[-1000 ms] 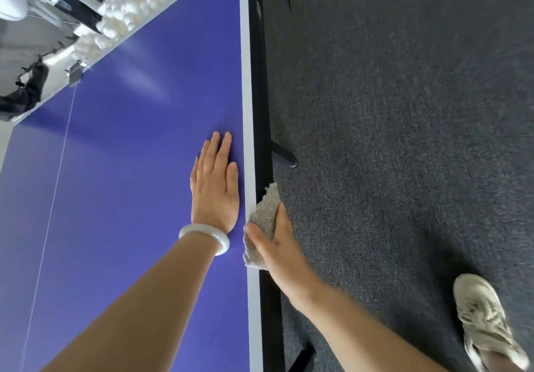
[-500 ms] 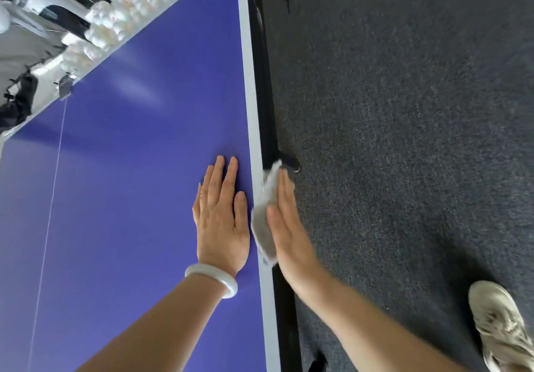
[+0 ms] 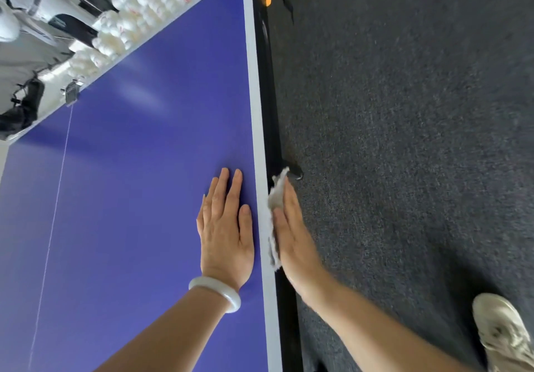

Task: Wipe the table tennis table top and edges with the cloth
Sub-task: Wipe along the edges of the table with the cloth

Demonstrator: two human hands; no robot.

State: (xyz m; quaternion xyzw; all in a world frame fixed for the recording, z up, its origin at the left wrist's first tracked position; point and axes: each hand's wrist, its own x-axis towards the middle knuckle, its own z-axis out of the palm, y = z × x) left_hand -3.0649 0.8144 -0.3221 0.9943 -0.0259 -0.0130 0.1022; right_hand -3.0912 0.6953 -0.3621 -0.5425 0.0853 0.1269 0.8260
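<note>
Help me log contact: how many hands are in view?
2. The left hand lies flat on the blue table top; the right hand presses the cloth against the table's side edge. None seem hidden.

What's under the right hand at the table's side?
The pale cloth, pressed by the right hand against the table's black side edge. Its ends show beyond the hand; its middle and the edge behind it are covered.
</note>
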